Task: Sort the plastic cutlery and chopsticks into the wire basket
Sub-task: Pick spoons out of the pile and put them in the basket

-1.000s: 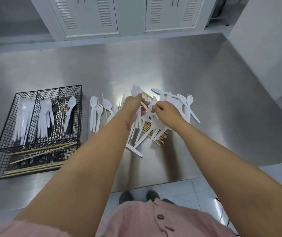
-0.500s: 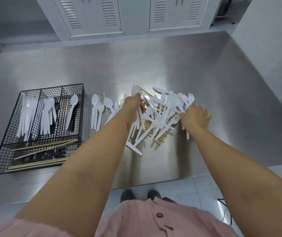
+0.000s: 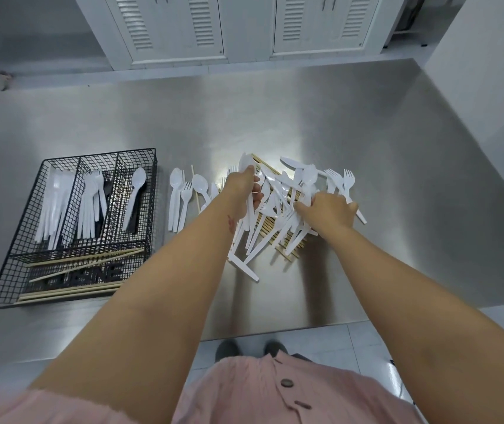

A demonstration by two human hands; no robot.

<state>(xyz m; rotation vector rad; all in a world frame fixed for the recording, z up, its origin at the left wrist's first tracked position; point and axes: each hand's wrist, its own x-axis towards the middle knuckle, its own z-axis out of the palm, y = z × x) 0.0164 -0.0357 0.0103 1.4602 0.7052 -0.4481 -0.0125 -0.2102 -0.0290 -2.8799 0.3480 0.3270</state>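
Observation:
A heap of white plastic cutlery (image 3: 278,191) lies over wooden chopsticks (image 3: 287,250) in the middle of the steel table. My left hand (image 3: 244,191) grips a bunch of white spoons (image 3: 246,163) at the heap's left edge, bowls pointing away from me. My right hand (image 3: 328,211) is dug into the heap, fingers curled around white pieces there. The black wire basket (image 3: 100,153) stands at the left. It holds knives (image 3: 51,203), forks (image 3: 91,203), one spoon (image 3: 136,194), and chopsticks (image 3: 85,261) in the front compartment.
Two loose spoons and a fork (image 3: 178,194) lie in a row between the basket and the heap. The table's front edge (image 3: 275,332) is close to me, with floor below. White louvred cabinets (image 3: 244,26) stand behind the table, and a white wall block (image 3: 489,87) at the right.
My right hand has moved left from the forks at the heap's right edge into its middle. My left hand stays put, still holding the spoons.

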